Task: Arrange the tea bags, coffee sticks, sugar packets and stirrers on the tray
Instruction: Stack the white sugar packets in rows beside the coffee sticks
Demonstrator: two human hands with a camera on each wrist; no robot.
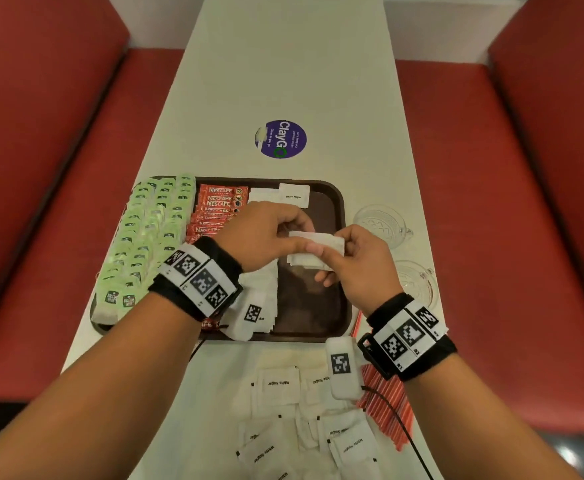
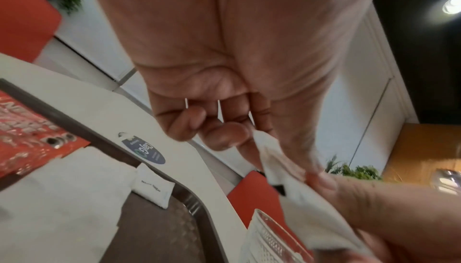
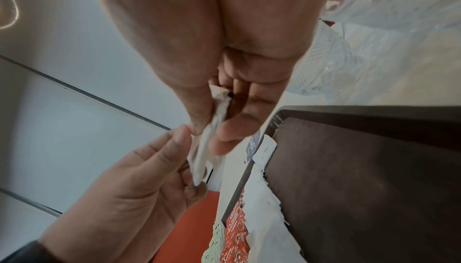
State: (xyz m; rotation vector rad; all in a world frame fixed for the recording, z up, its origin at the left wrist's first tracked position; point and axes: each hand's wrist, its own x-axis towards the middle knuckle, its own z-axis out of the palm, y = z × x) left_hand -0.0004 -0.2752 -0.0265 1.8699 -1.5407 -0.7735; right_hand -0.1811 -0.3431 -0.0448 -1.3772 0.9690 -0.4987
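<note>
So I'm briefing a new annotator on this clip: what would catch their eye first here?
Both hands meet over the brown tray, the left hand and right hand pinching a small stack of white sugar packets between them. On the tray's left side, rows of green tea bags lie next to red coffee sticks. Loose sugar packets and red stirrers lie on the table near the person.

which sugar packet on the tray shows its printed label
The lone sugar packet at the tray's far edge, right of the coffee sticks; "White Sugar" faces up, while the packets beside it show blank white.
</note>
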